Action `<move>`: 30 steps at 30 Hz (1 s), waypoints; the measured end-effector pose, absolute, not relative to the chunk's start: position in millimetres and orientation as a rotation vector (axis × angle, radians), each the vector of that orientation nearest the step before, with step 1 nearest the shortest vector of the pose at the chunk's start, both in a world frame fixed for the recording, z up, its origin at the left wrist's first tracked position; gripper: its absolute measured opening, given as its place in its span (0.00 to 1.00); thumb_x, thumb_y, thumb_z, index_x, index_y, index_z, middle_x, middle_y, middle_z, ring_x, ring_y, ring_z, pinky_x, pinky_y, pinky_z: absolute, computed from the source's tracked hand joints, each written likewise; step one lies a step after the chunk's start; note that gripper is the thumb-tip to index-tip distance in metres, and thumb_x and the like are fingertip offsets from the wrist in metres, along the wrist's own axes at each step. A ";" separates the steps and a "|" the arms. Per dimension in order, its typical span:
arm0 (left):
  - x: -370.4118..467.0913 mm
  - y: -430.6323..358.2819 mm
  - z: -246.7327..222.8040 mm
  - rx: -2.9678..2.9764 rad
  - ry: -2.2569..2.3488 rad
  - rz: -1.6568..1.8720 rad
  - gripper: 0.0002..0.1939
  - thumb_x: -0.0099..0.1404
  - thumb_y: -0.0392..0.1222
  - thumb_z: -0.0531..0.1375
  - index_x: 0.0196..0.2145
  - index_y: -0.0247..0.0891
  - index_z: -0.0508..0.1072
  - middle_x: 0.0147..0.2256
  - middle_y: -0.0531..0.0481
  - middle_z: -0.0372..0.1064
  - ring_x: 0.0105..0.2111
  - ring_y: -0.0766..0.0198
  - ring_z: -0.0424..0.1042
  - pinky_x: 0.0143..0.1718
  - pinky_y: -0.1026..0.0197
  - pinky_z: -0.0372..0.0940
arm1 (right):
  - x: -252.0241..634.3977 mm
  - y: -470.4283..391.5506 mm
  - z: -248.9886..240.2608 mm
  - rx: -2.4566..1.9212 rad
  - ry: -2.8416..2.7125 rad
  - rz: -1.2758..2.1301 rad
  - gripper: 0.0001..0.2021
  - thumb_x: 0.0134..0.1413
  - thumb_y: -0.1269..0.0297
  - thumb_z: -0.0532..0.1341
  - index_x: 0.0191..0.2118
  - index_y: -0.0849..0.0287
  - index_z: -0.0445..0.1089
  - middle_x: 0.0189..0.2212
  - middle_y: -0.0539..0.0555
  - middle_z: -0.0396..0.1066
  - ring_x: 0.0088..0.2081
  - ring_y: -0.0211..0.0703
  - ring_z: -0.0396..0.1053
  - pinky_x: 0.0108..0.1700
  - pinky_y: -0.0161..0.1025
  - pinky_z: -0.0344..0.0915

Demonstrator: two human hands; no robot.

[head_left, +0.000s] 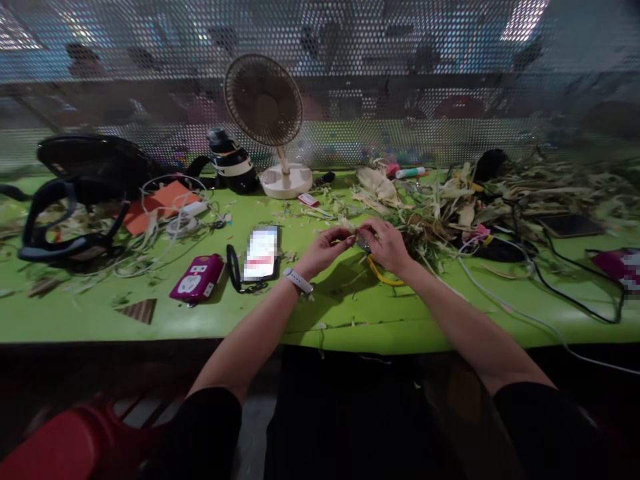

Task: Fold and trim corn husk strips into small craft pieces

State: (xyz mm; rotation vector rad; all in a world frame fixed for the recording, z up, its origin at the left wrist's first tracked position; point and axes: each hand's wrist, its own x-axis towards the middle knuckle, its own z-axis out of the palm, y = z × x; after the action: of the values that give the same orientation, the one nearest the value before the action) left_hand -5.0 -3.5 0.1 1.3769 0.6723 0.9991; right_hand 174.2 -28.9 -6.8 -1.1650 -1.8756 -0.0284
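Note:
My left hand point(326, 251) and my right hand point(384, 245) meet above the green table, fingertips close together. The fingers of both are closed in a pinch on a small pale piece of plant point(345, 223), like a strip of husk; its exact shape is partly hidden by the fingers. Beneath my right hand lies a tool with a yellow handle point(384, 275) and a bit of metal showing; its kind cannot be made out. Right behind the hands spreads a heap of dry husks and green stalks point(425, 223).
A small fan point(265, 100) stands at the back beside a black bottle point(233, 163). A phone point(261, 253) and a purple pouch point(197, 279) lie left of my hands. Further left are a black headset-like frame point(70, 220) and orange paper point(160, 203). Cables point(500, 300) trail on the right.

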 end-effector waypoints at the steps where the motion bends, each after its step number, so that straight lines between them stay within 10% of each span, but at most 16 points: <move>1: -4.8 -3.7 0.7 1.369 0.675 1.009 0.12 0.50 0.42 0.72 0.33 0.36 0.77 0.32 0.50 0.74 0.34 0.67 0.71 0.42 0.63 0.66 | 174.1 -29.0 -6.8 -1.158 -1.861 0.026 0.15 0.67 0.53 0.52 0.38 0.56 0.70 0.32 0.55 0.74 0.34 0.43 0.70 0.37 0.38 0.64; 13: -6.8 -5.4 2.2 1.082 0.689 0.723 0.19 0.50 0.50 0.72 0.34 0.35 0.74 0.27 0.50 0.75 0.26 0.66 0.75 0.33 0.61 0.72 | 174.5 -31.3 -5.8 -1.091 -1.924 0.123 0.14 0.67 0.54 0.54 0.38 0.58 0.70 0.30 0.53 0.72 0.32 0.42 0.68 0.36 0.38 0.63; 19: -1.3 -6.4 0.5 1.048 0.721 0.981 0.24 0.47 0.52 0.73 0.34 0.35 0.70 0.30 0.49 0.77 0.32 0.65 0.77 0.37 0.61 0.71 | 175.7 -37.3 1.0 -1.138 -2.036 -0.376 0.13 0.67 0.59 0.53 0.41 0.54 0.75 0.34 0.57 0.74 0.40 0.48 0.66 0.44 0.45 0.61; 30: 6.7 -11.3 -1.2 1.049 0.787 1.329 0.20 0.51 0.49 0.72 0.34 0.37 0.70 0.31 0.53 0.75 0.32 0.68 0.73 0.40 0.63 0.66 | 160.5 -42.0 -7.0 -1.177 -2.004 -0.299 0.15 0.66 0.53 0.53 0.43 0.58 0.70 0.36 0.59 0.73 0.40 0.48 0.70 0.42 0.43 0.65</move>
State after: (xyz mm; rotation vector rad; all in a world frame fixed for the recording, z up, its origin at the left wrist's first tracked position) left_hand 6.7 -11.3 -1.2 1.0489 0.7872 1.3291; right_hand 160.5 -42.0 -7.0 -1.1769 -2.0037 -0.2993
